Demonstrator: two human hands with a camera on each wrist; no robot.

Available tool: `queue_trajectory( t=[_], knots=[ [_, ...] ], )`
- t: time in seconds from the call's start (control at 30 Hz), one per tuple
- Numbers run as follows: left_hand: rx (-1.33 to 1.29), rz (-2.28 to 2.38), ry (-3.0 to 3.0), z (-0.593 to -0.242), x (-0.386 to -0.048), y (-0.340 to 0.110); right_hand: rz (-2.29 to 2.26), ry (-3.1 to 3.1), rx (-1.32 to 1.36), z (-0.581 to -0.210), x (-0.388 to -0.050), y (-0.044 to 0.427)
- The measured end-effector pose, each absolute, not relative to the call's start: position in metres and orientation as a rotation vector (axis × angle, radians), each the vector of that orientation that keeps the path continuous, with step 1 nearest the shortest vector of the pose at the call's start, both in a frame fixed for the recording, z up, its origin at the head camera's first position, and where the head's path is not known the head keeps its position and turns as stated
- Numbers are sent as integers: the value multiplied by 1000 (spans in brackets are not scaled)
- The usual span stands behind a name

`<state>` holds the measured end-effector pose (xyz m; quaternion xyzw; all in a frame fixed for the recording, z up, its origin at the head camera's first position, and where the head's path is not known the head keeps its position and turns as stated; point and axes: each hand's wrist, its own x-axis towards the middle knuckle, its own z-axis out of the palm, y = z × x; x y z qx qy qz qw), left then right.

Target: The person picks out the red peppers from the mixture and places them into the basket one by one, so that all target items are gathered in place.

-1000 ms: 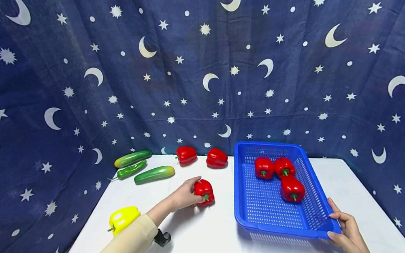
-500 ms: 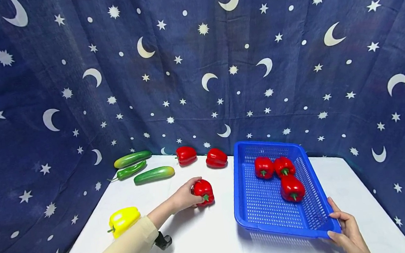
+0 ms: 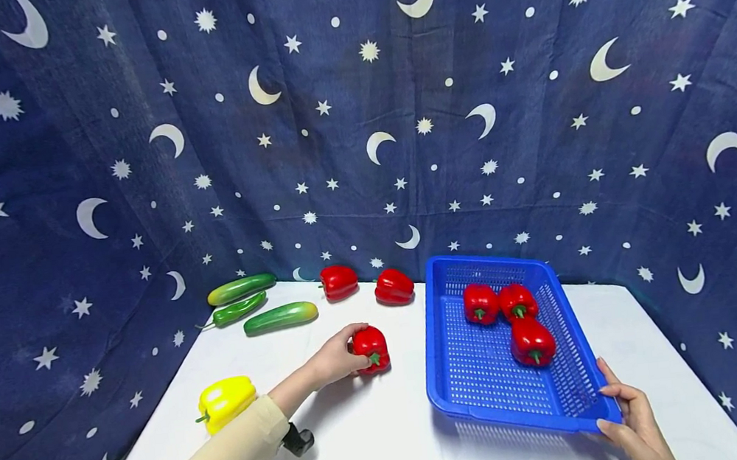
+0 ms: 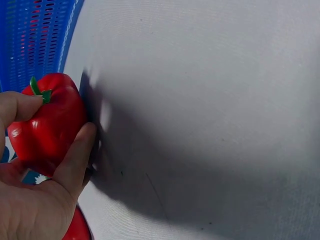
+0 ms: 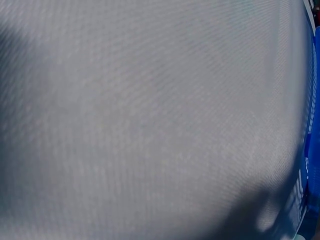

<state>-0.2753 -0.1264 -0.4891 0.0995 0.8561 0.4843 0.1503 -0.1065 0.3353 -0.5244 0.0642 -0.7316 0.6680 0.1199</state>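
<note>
In the head view my left hand (image 3: 338, 356) grips a red bell pepper (image 3: 370, 348) at mid-table, left of the blue basket (image 3: 430, 342). The left wrist view shows the thumb and fingers of this hand (image 4: 42, 200) around the pepper (image 4: 55, 125), thumb beside its green stem. My right hand (image 3: 636, 422) holds the basket's near right corner, thumb and fingers on the rim. Inside the basket lie three red peppers (image 3: 531, 342). The right wrist view catches only an edge of the basket (image 5: 314, 170).
Two red peppers (image 3: 339, 283) (image 3: 394, 287) lie at the back. Back left are two cucumbers (image 3: 280, 318) (image 3: 242, 289) and a green chili pepper (image 3: 239, 309). A yellow pepper (image 3: 226, 401) sits beside my left sleeve. A starry blue curtain (image 3: 334, 152) surrounds the white table (image 3: 362, 438).
</note>
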Motion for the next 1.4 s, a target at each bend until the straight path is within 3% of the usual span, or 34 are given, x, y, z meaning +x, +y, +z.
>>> queue_trajectory(
  t=[0.63, 1.03, 1.4],
  knots=[
    [259, 1456, 2455, -483, -276, -132, 1958, -2139, 256, -518, -110, 333],
    [442, 1752, 2349, -420, -287, -123, 1933, -2173, 224, -520, -109, 334],
    [635, 1712, 2337, -387, -291, -81, 1941, -2193, 143, -525, -107, 334]
  ],
)
